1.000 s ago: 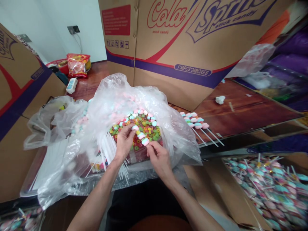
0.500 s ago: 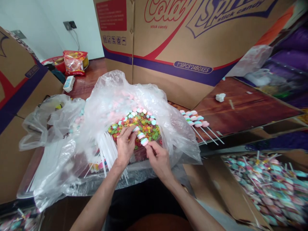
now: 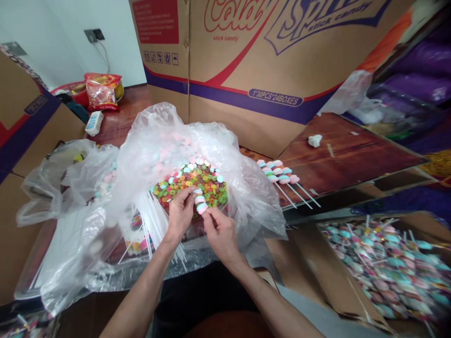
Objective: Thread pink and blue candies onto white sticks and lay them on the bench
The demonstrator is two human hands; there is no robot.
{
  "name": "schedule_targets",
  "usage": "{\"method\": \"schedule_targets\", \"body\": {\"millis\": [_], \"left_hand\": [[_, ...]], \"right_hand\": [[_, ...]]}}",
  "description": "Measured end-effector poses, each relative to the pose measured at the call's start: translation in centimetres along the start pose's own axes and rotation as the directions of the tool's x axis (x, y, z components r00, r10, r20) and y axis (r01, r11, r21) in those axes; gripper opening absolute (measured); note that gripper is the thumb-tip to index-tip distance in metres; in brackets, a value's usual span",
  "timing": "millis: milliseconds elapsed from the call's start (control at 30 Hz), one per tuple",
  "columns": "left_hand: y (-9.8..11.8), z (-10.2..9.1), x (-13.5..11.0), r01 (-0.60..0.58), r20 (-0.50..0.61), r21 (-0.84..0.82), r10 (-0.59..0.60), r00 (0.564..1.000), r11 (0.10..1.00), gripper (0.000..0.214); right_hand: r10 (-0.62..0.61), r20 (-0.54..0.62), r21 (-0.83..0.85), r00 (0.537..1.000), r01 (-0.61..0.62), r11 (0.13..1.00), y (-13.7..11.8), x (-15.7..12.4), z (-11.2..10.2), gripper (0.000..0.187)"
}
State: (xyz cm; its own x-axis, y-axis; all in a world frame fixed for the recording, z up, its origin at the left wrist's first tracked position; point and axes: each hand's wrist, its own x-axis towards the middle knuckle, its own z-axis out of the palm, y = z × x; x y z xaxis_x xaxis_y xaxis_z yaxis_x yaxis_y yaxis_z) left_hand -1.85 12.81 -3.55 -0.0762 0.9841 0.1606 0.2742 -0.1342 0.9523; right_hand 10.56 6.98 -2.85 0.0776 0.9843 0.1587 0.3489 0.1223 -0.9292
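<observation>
Both my hands meet over an open clear plastic bag [image 3: 165,141] that holds colourful ring candies [image 3: 190,183]. My left hand [image 3: 180,213] pinches the top end of a candy skewer [image 3: 199,202] of pastel marshmallow pieces. My right hand [image 3: 217,230] pinches its lower end, where the stick is. A bundle of white sticks [image 3: 155,223] lies just left of my left hand. Finished candy skewers [image 3: 278,174] lie on the wooden table [image 3: 352,159] to the right.
Large "Cola"/"Sprite" stick-candy cartons [image 3: 268,65] stand behind and at the left. A cardboard box [image 3: 384,267] of wrapped candy skewers sits at lower right. A red snack bag [image 3: 100,91] and a white device [image 3: 92,123] lie at the far left.
The view has shifted so everything sits slightly further left. My hands keep their pinch on the candy skewer, with the pieces drawn closer together.
</observation>
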Motion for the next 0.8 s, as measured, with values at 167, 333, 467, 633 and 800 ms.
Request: {"method": "schedule_targets", "body": {"millis": [167,333,467,633,800], "left_hand": [[-0.3,-0.1,-0.2,0.028,-0.009,-0.018,-0.028,1.0,0.999,0.025],[-0.1,-0.5,-0.3,0.061,-0.022,0.007,-0.061,0.998,0.998,0.031],[2.4,-1.6,-0.8,0.044,0.024,-0.016,-0.043,0.999,0.999,0.042],[5.4,-3.5,-1.9,-0.002,0.047,-0.08,0.006,0.999,0.997,0.067],[3.6,-4.9,-2.2,0.096,-0.153,0.002,-0.094,0.984,0.995,0.046]], "right_hand": [[0.017,-0.029,0.005,0.999,-0.016,1.0,-0.1,0.2,0.0,0.025],[0.025,-0.04,0.021,0.999,-0.024,0.999,-0.5,0.6,-0.3,0.024],[-0.019,0.008,0.029,1.0,0.019,0.999,-2.1,0.2,-2.6,0.03],[-0.301,-0.138,-0.144,0.944,0.281,0.949,-3.7,-0.7,-8.6,0.022],[-0.32,-0.444,-0.445,0.837,0.103,0.889,0.8,2.3,-16.6,0.023]]}}
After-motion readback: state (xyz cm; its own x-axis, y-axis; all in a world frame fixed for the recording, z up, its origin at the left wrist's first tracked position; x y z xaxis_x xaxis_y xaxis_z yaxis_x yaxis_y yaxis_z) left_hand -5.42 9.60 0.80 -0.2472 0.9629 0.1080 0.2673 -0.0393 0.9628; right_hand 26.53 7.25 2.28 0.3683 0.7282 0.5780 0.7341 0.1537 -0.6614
